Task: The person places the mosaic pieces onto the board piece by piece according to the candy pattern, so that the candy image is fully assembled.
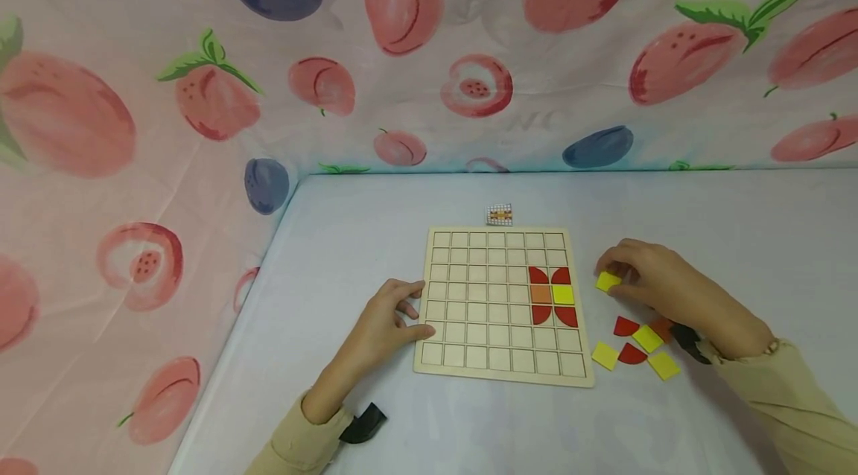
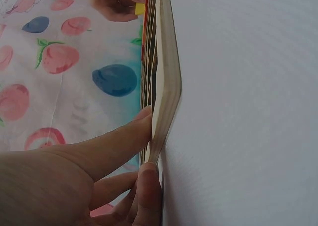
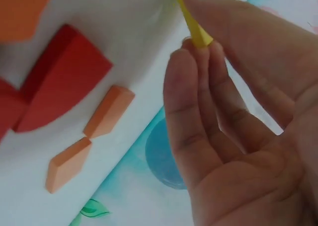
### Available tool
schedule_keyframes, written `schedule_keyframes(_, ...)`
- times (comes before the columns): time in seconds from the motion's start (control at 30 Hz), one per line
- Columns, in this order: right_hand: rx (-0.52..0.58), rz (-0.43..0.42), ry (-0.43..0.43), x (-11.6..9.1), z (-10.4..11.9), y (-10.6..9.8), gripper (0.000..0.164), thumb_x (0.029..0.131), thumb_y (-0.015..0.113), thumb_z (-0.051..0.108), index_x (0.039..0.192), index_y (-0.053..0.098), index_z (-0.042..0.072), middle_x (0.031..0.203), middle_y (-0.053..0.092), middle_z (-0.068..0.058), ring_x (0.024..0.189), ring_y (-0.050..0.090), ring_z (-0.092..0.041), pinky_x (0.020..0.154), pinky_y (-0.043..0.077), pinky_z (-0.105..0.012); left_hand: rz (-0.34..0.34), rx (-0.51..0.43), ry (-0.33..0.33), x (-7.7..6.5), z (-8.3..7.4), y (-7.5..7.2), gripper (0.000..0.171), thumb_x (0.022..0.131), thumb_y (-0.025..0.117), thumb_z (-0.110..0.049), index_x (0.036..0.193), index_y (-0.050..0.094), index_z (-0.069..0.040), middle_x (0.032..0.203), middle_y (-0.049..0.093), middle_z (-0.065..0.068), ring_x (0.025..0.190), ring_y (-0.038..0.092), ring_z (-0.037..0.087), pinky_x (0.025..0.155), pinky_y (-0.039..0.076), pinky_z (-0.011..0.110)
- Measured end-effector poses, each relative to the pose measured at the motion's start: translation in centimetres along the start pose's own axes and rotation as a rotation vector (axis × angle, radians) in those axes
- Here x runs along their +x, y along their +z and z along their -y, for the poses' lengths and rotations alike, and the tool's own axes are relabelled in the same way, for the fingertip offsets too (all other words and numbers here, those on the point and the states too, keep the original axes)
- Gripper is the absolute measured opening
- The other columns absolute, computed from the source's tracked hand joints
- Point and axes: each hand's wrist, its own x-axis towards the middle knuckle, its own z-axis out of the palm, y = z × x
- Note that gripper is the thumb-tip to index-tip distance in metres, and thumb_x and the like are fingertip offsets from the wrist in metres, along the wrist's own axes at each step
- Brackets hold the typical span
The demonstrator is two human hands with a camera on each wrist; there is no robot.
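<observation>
A wooden grid board (image 1: pixel 469 374) lies flat on the table. My left hand (image 1: pixel 385 322) holds its left edge, the thumb lying over the rim and bent fingers against the side, as the left wrist view also shows. On the board's right columns sit several red quarter-circle pieces (image 1: pixel 565 317), an orange square (image 1: pixel 541 293) and a yellow square (image 1: pixel 563 295). Right of the board, my right hand (image 1: pixel 660 278) pinches another yellow square tile (image 1: pixel 608 281) between thumb and fingertips, raised above the table in the right wrist view (image 3: pixel 198 35).
Loose pieces lie below my right hand: yellow squares (image 1: pixel 663 365), red quarter circles (image 1: pixel 632 354) and an orange piece (image 1: pixel 662 328). A small printed pattern card (image 1: pixel 499 214) lies behind the board. Fruit-patterned cloth (image 1: pixel 402 88) walls the table's back and left.
</observation>
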Motion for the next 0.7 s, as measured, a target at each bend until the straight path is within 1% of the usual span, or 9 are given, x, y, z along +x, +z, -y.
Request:
schedule_keyframes(0.17,-0.015,0.005,-0.031,0.2,0.9,-0.3,0.023,0.077,0.083,0.003,0.094,0.071,0.011,0.086,0.061,0.005,0.081,0.055,-0.015,0.070,0.053,-0.028,0.000,0.000,0.000,0.0,0.0,0.1,0.068,0.077,0.086,-0.008,0.137,0.056,-0.002,0.123,0.057,0.006,0.086,0.056,0.012,0.068,0.049,0.021)
schedule_keyframes(0.27,-0.039,-0.012,-0.056,0.5,1.7,-0.4,0.023,0.076,0.083,0.003,0.093,0.071,0.011,0.085,0.061,0.005,0.079,0.055,-0.014,0.070,0.053,-0.029,0.000,0.004,-0.002,0.0,0.0,0.1,0.068,0.076,0.086,-0.008,0.137,0.056,-0.002,0.123,0.057,0.006,0.086,0.056,0.012,0.068,0.049,0.021)
schedule_keyframes(0.43,-0.037,-0.055,-0.122,1.2,3.0,-0.4,0.023,0.077,0.083,0.003,0.094,0.071,0.010,0.085,0.062,0.005,0.078,0.055,-0.012,0.070,0.054,-0.031,-0.003,0.000,-0.013,-0.1,-0.1,0.2,0.068,0.076,0.086,-0.007,0.137,0.056,-0.002,0.123,0.057,0.006,0.086,0.056,0.012,0.069,0.050,0.020)
schedule_keyframes(0.7,-0.028,-0.026,-0.185,2.7,4.6,0.1,0.019,0.079,0.081,0.004,0.092,0.070,0.013,0.083,0.059,0.007,0.076,0.053,-0.010,0.068,0.051,-0.028,-0.002,0.000,-0.011,-0.1,-0.2,0.2,0.068,0.076,0.085,-0.006,0.138,0.056,-0.001,0.123,0.057,0.006,0.086,0.056,0.012,0.069,0.050,0.020)
